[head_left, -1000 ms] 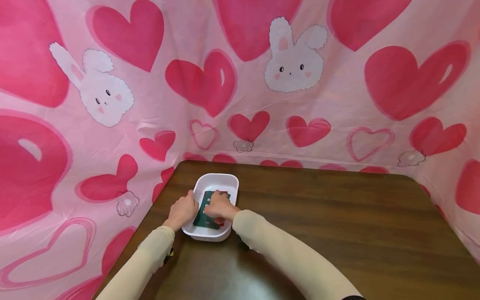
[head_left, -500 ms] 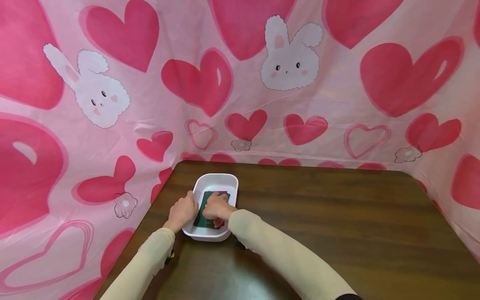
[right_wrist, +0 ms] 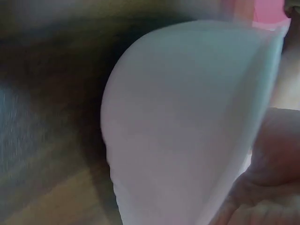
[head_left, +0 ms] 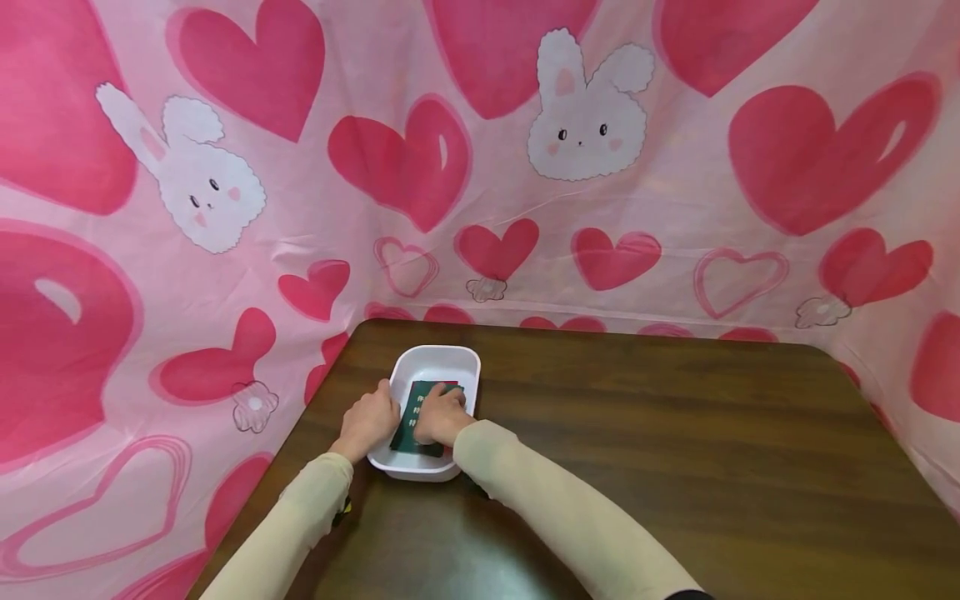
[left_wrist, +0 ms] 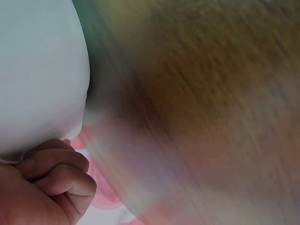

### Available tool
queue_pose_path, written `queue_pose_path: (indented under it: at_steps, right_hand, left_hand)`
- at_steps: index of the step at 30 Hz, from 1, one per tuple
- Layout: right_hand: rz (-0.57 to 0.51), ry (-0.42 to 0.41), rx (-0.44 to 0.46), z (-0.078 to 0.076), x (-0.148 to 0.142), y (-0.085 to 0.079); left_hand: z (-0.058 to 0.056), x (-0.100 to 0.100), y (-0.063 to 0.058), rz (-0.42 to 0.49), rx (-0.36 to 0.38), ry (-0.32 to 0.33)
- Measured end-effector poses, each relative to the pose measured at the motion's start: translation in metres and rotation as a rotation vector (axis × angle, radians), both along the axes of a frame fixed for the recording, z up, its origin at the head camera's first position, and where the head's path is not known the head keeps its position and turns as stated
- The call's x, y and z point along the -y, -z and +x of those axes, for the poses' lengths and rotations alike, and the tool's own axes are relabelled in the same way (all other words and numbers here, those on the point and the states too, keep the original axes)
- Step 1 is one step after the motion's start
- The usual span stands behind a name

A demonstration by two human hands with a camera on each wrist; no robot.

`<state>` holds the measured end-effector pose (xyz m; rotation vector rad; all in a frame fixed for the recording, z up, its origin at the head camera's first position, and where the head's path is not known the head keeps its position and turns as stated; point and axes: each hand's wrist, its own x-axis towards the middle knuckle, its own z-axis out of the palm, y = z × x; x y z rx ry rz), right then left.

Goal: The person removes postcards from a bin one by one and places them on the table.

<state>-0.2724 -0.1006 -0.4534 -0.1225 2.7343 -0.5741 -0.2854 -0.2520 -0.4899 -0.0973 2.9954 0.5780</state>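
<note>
A white plastic tray [head_left: 397,469] sits on the table's left part. Inside lie flat, dark green rectangular packets or booklets [head_left: 406,437] with pale characters, stacked, with a red edge [head_left: 452,383] showing at the far side. My left hand [head_left: 371,423] grips the tray's left rim; in the left wrist view its fingers [left_wrist: 65,180] curl at the white wall. Reaching over the right rim, my right hand [head_left: 441,415] rests on the green stack, fingers extended and spread toward its far end. In the right wrist view the tray wall [right_wrist: 178,117] hides those fingertips.
The brown wooden table [head_left: 637,433] reaches right and toward me. Pink cloth [head_left: 510,192] with hearts and rabbits hangs along its back and sides. Cream sleeves [head_left: 555,492] cover both forearms.
My right hand has shifted slightly over the green stack, and its pale characters show again beside the hand. The left hand keeps its grip on the rim.
</note>
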Motion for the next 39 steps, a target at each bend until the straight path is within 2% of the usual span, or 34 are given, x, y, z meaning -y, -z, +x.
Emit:
queue_pose_path:
  at_steps: [5, 14, 19, 23, 27, 31, 34, 39]
  right_hand:
    - [0.002, 0.016, -0.003, -0.001, 0.001, 0.007]
    - [0.007, 0.013, 0.001, 0.003, -0.001, 0.004]
    - [0.024, 0.009, 0.036, -0.005, 0.002, 0.012]
    - [0.021, 0.01, 0.028, -0.01, 0.005, 0.015]
    - [-0.011, -0.012, -0.006, -0.009, 0.003, 0.009]
    - [-0.029, -0.059, -0.034, -0.008, 0.0, -0.005]
    - [-0.092, -0.078, 0.007, -0.011, -0.005, -0.013]
    - [-0.252, -0.058, 0.119, -0.018, -0.017, -0.024]
  left_hand:
    - [-0.001, 0.0, 0.0, -0.002, 0.003, -0.002]
    - [0.0, -0.001, 0.0, -0.002, 0.002, -0.006]
    - [0.002, -0.001, 0.0, -0.024, -0.047, 0.016]
    - [0.001, 0.0, 0.001, -0.025, -0.068, 0.023]
    - [0.002, 0.0, 0.001, -0.019, -0.067, 0.023]
    - [0.003, 0.0, 0.0, -0.013, -0.072, 0.024]
    - [0.002, 0.001, 0.001, -0.018, -0.075, 0.027]
    - [0.001, 0.001, 0.001, -0.02, -0.07, 0.027]
